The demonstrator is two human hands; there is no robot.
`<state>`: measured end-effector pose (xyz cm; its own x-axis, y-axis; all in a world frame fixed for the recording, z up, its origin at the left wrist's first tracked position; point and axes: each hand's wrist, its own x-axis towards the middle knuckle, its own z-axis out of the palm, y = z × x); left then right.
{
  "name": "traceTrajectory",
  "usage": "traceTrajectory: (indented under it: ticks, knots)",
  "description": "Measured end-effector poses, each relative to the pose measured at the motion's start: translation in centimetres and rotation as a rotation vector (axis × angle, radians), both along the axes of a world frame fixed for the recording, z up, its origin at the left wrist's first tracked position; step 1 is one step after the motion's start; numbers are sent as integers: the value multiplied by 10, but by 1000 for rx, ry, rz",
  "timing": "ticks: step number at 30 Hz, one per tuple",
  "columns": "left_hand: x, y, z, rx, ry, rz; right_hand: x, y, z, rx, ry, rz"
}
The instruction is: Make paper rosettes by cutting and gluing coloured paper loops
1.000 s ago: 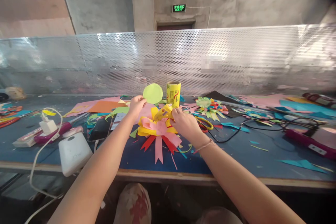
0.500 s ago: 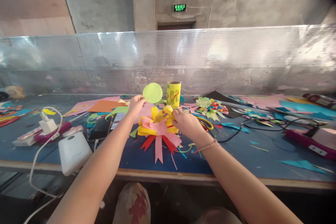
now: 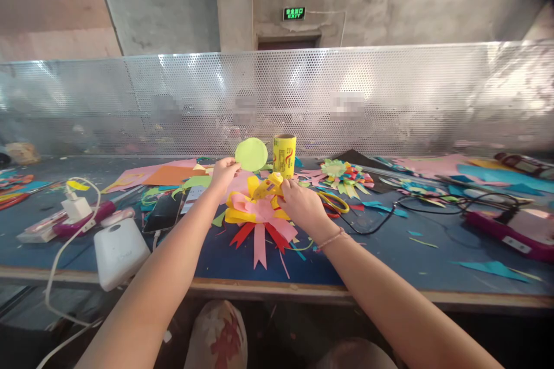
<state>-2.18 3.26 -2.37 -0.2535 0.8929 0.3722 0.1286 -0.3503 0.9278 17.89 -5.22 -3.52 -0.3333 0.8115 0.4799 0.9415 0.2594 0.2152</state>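
Note:
My left hand [image 3: 224,173] pinches a light green paper circle [image 3: 251,154] and holds it upright above the bench. My right hand [image 3: 299,203] is closed on a yellow looped paper strip [image 3: 267,187] at the top of a paper flower [image 3: 258,219]. The flower has yellow loops, pink petals and red and pink pointed strips, and it lies on the blue mat [image 3: 381,245]. A yellow roll with a printed label [image 3: 284,156] stands just behind both hands.
A finished multicoloured paper flower [image 3: 344,176] and yellow-handled scissors [image 3: 334,202] lie to the right. A black phone [image 3: 165,213], a white device [image 3: 120,252] with cable and a white charger [image 3: 75,207] sit left. A pink tool [image 3: 511,229] lies far right. A perforated metal screen [image 3: 389,98] backs the bench.
Almost nothing differs: my right hand has shifted slightly on the yellow loop, and the view has drifted a little. The green circle stays held up.

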Motion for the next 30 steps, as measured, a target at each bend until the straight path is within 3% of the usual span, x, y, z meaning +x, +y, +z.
traceTrajectory:
  ticks: [9,17,30]
  knots:
    - [-3,4,-2,14,-8,-16,5,3,2,-72,-24,-6]
    - [-3,4,-2,12,-36,-13,7,-4,6,20,21,15]
    - [-2,3,-1,5,-41,-4,10,1,3,-74,12,83]
